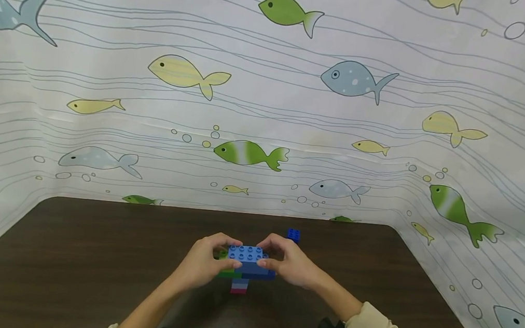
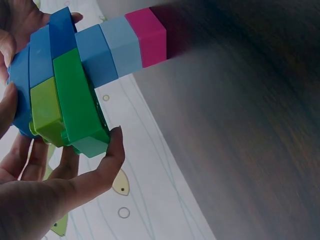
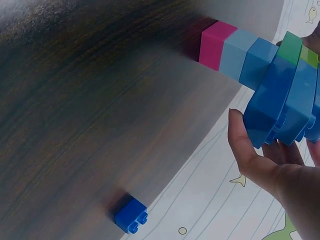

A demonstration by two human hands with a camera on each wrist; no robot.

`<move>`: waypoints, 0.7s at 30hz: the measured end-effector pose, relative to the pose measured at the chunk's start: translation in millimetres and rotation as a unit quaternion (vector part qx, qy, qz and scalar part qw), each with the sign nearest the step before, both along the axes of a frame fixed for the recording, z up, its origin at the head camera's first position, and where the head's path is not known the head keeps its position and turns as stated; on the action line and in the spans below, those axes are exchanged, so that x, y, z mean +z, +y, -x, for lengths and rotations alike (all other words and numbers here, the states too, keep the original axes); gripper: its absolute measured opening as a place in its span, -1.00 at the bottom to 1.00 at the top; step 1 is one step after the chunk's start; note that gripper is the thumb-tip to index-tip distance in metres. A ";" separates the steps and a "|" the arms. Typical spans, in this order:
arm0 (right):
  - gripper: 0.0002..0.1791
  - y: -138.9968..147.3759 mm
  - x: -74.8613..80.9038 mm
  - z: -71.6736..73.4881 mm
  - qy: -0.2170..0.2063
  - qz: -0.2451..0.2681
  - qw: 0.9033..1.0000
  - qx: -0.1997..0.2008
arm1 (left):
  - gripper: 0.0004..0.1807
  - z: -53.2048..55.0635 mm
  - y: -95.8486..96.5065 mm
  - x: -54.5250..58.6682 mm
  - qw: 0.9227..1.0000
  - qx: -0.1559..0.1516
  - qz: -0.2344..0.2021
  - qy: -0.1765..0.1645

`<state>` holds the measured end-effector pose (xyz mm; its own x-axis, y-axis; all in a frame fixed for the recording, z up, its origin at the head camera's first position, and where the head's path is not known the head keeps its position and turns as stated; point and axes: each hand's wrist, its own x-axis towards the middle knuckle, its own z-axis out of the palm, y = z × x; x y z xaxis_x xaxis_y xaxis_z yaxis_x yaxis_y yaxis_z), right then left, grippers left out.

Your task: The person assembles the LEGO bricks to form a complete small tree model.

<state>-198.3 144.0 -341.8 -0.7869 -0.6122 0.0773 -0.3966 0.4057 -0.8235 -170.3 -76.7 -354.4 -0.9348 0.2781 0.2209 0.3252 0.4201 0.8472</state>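
A toy building-block stack stands on the dark table, wide at the top and narrow below. Its column has a pink brick (image 2: 150, 37) at the bottom, then a pale blue brick (image 2: 121, 45) and a mid-blue one. Across it lie a long green brick (image 2: 77, 100) and a dark blue brick (image 3: 270, 102), with a lime brick (image 2: 46, 107) on the green. A studded blue brick (image 1: 245, 253) tops everything. My left hand (image 1: 200, 260) grips this top brick's left end, thumb in front and fingers behind. At its right end my right hand (image 1: 296, 263) holds it likewise.
A single small blue brick (image 1: 293, 235) sits on the table (image 1: 94, 264) behind my right hand. A white sheet printed with fish (image 1: 267, 107) rises around the table's back and sides.
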 end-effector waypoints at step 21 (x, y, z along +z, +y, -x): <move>-0.75 1.2 2.5 -1.0 0.004 -0.005 1.000 0.004 | -0.64 0.3 -0.7 -3.3 1.000 0.011 0.000 -0.017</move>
